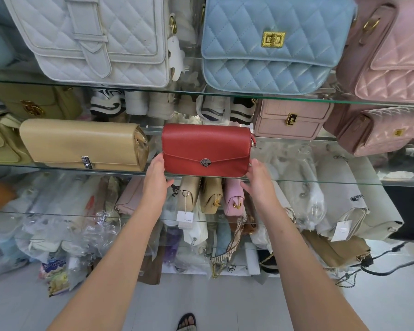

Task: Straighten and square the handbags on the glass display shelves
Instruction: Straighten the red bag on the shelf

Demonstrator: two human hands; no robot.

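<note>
A red flap handbag (206,149) with a silver clasp stands upright at the front edge of the middle glass shelf (320,181). My left hand (156,179) lies flat against its left end, fingers straight, thumb below the shelf edge. My right hand (257,179) rests against its right end the same way. A beige handbag (81,144) stands to the left on the same shelf. Two pink bags (289,120) (378,130) stand to the right, further back. On the top shelf stand a white quilted bag (93,37), a blue quilted bag (273,44) and a pink quilted bag (392,51).
Lower shelves hold several bags wrapped in plastic (81,225) and small upright bags (210,194) with a price tag (185,218). Black cables (392,261) run across the white floor at the right. My sandalled foot (187,322) shows at the bottom.
</note>
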